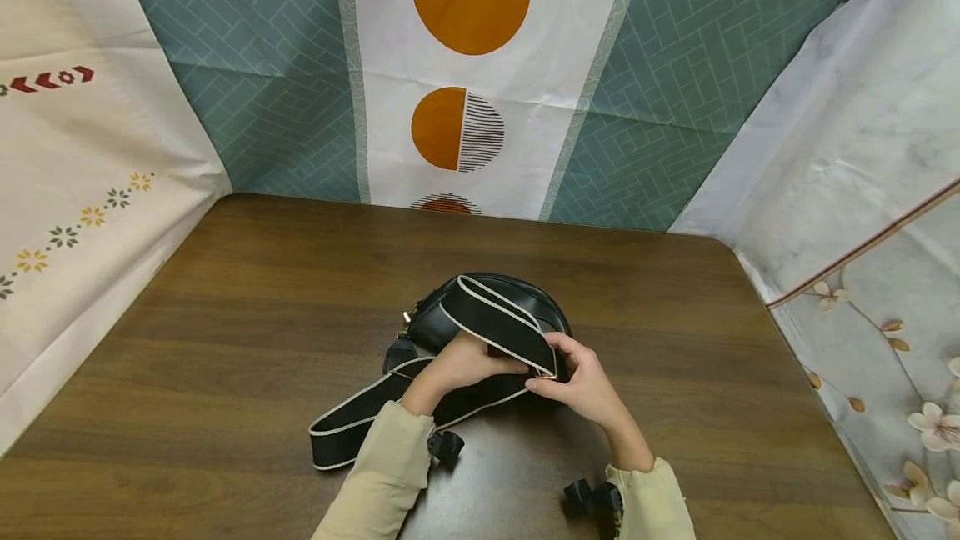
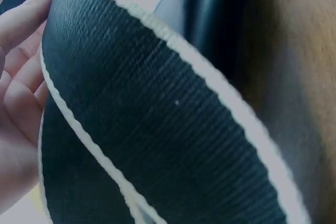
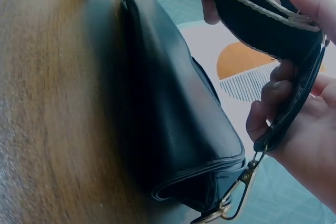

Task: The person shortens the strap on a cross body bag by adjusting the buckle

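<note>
A black shoulder bag [image 1: 442,327] with a smooth leather-like surface rests on the table. Its wide black strap [image 1: 487,319] has pale edging and loops up over the bag and out to the left. My left hand [image 1: 467,361] pinches the strap, its fingers partly hidden by the upper loop. Close by, my right hand [image 1: 583,386] grips the strap near a gold buckle [image 1: 546,374]. In the right wrist view its fingers curl round the dark leather end piece [image 3: 296,98], from which a gold clasp [image 3: 244,187] hangs at the bag's side.
A brown wooden table [image 1: 225,315] lies under the bag. Patterned cloth [image 1: 270,107] hangs behind the table, with a pale cloth [image 1: 97,190] on the left and a floral one [image 1: 885,340] on the right. Black wrist cameras [image 1: 446,447] sit below the sleeves.
</note>
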Tool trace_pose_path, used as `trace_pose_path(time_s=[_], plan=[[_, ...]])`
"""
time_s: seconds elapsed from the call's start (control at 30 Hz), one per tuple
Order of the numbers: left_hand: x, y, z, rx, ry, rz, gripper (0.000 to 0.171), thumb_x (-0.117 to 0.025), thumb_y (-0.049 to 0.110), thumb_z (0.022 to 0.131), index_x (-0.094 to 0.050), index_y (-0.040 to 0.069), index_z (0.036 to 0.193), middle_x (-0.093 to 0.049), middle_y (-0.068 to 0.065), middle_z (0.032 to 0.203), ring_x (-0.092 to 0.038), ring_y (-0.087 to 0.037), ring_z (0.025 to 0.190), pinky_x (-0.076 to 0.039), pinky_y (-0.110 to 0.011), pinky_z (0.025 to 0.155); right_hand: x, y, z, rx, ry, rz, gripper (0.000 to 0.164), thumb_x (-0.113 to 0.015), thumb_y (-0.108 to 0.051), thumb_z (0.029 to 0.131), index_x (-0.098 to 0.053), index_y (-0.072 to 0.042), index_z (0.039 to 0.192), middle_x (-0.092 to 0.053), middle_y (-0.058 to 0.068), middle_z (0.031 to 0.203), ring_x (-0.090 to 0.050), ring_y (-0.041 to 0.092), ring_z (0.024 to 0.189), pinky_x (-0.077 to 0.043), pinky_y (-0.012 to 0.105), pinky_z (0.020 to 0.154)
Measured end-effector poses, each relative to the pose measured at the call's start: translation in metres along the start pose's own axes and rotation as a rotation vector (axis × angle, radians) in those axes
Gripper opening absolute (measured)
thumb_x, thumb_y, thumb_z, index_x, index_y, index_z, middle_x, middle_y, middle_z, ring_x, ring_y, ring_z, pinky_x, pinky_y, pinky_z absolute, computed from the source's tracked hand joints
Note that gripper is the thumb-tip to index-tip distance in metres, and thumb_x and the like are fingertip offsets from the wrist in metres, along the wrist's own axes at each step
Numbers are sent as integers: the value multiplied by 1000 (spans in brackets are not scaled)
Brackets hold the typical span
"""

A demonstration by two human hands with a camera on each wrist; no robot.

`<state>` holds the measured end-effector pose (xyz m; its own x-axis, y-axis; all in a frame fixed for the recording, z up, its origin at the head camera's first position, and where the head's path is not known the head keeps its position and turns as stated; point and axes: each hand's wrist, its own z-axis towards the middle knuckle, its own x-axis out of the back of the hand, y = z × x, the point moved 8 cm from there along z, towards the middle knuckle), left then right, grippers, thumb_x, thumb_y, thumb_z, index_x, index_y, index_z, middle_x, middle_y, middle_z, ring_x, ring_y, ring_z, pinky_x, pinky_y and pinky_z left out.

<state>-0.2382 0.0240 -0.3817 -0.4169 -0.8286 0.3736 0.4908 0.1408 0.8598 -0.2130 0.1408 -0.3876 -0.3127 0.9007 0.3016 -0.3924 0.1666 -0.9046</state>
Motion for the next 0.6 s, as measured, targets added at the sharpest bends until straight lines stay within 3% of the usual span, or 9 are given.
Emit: trace_pose_path(time_s=[0.1,0.2,0.33,0.43,0.6], plan=[[1,-3,-2,50,-21,-28,32,-73,3,73,-62,-1,102,-63,-9,98,-57,-13,91,-43,-26,82,1,0,0,9,14,-26,35,-67,12,68,-54,7,101,-57,-2,92,-53,9,82,-44,22,70],[-1,-7,-5,109,-95,-73,28,-71,1,74,-62,-2,100,-64,-10,94,-60,-12,86,-46,-25,76,3,5,-1,9,43,-59,33,-68,9,67,-55,4,97,-57,-1,88,-52,10,80,-43,23,69],[-3,-14,-9,155,-190,-3,21,-69,2,77,-61,0,96,-64,-6,85,-61,-9,75,-47,-22,67,7,11,-1,1,83,-81,33,-70,7,66,-55,2,95,-57,0,85,-52,10,76,-43,24,66],[-2,-11,-10,125,-226,56,18,-65,0,79,-59,2,95,-63,-5,83,-60,-9,75,-46,-21,67,8,11,0,-29,94,-93,34,-71,8,65,-55,1,94,-57,0,84,-52,10,75,-43,24,65],[-2,-6,-9,41,-252,-1,14,-54,-10,83,-58,-4,96,-60,-10,84,-59,-20,80,-45,-24,73,4,-6,1,-39,96,-116,33,-68,12,63,-52,4,91,-56,1,82,-50,9,73,-43,25,63]])
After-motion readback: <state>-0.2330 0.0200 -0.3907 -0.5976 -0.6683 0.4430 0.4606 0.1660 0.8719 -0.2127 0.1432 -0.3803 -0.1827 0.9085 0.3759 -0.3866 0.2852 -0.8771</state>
